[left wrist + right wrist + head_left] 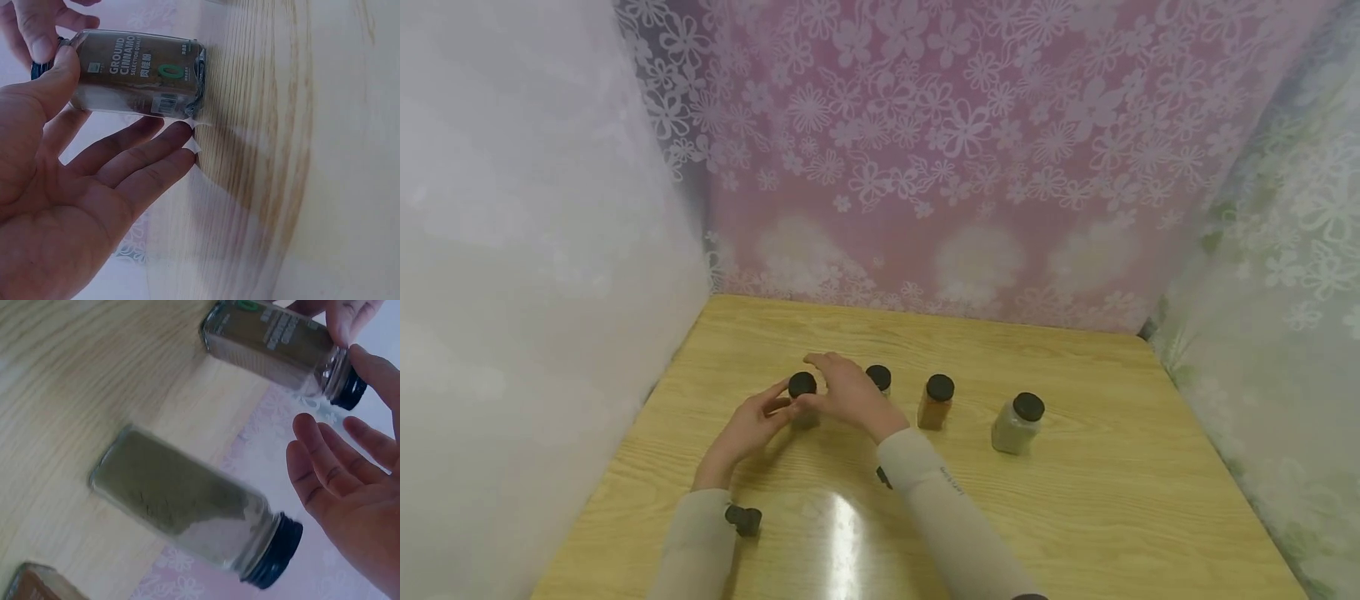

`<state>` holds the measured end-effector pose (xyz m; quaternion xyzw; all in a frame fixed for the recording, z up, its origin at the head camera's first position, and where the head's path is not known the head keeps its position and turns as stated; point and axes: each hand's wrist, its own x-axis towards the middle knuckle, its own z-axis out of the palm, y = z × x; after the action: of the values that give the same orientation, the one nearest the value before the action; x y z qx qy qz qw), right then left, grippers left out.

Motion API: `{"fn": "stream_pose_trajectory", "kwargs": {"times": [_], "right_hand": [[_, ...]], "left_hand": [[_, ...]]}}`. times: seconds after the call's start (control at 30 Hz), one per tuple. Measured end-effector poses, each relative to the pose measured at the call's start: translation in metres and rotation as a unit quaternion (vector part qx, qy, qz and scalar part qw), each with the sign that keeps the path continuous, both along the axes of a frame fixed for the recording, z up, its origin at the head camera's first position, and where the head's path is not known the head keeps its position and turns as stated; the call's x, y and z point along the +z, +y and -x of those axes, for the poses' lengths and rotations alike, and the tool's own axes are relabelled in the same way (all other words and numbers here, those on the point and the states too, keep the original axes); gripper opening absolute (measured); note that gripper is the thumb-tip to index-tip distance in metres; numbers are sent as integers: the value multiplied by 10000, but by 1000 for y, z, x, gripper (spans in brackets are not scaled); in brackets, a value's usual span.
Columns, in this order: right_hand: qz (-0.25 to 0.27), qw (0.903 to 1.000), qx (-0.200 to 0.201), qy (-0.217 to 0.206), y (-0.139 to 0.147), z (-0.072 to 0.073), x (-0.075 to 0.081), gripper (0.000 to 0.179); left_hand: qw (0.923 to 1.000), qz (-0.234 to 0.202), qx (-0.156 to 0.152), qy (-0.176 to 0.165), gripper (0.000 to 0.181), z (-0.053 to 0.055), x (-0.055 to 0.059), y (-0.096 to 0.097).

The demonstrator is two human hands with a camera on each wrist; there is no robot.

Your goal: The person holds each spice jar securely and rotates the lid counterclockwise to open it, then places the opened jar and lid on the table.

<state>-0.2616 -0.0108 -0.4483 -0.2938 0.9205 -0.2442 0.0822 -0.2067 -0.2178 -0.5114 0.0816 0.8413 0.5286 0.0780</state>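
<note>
A glass jar of ground cinnamon point(137, 72) with a black lid stands upright on the wooden table, left of the other jars. My left hand point(758, 423) pinches it near the neck between thumb and forefinger, and the remaining fingers stretch out beside the glass. From the other side comes my right hand point(850, 396). Its thumb touches the jar's neck by the lid point(350, 389), while its other fingers point(325, 456) are spread loosely, apart from the lid. Partly hidden behind the right hand in the head view is a jar of green powder point(181, 487).
Farther right on the table point(1112, 467) stand a jar with orange-brown contents point(935, 408) and a jar with pale greenish contents point(1015, 429), both black-lidded. Floral cloth point(925, 167) hangs behind the table, with pale sheets at both sides.
</note>
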Motion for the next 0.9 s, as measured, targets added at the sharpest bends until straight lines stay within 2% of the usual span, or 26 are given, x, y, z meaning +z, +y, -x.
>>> {"fn": "stream_pose_trajectory", "kwargs": {"times": [0.27,0.53,0.7,0.9], "right_hand": [[-97,9997,209,112,6,3,4,48],[-98,9999,135,11,-1,0,-1,56],[-278,9991,130,283,-6,-2,-3,58],[-280,9986,224,379,-6,-2,-2,55]], "left_hand": [[10000,-68,16,-40,68,0,4,0],[9999,104,19,6,65,-3,2,0],[9998,143,-26,104,63,-4,2,1],[9999,105,52,-55,65,-1,-2,0]]}}
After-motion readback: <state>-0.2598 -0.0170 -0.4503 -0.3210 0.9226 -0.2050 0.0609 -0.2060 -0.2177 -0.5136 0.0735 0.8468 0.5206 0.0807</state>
